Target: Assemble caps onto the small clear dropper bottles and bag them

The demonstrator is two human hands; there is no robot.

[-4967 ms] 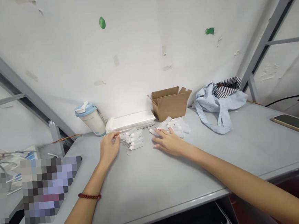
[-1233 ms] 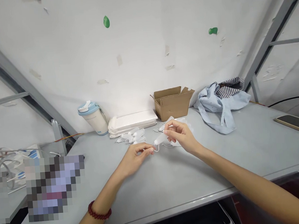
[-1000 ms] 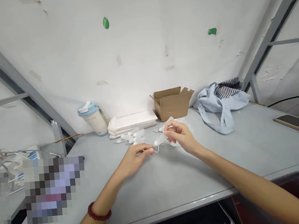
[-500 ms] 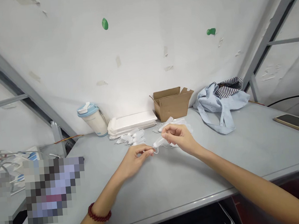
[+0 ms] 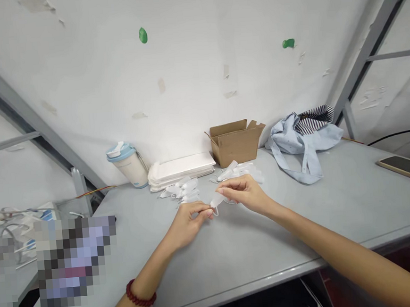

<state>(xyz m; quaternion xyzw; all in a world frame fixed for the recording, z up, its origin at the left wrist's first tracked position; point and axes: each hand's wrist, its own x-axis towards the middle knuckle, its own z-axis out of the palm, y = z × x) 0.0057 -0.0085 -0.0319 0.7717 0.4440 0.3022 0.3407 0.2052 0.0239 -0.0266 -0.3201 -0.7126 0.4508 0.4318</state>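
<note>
Over the middle of the table, my right hand [image 5: 244,194] pinches a small translucent white tube-shaped piece [image 5: 216,200] by its upper right end. A thin white cord loop hangs from the piece's lower left end. There my left hand [image 5: 191,221] has thumb and forefinger closed at the cord; their exact grip is too small to make out. Behind the left hand lies a pile of similar white pieces with cords [image 5: 184,189]. Another pile of them [image 5: 240,169] lies behind the right hand, partly hidden by it.
At the back stand a lidded cup [image 5: 130,166], a stack of white flat packs [image 5: 183,167] and an open cardboard box [image 5: 238,146]. A light blue cloth bag [image 5: 301,141] and a phone [image 5: 408,168] are to the right. A blurred-out item [image 5: 80,260] lies left.
My right hand has shifted slightly left and down along the piece, covering more of it. The left hand has moved a little right and stays at the cord end.
</note>
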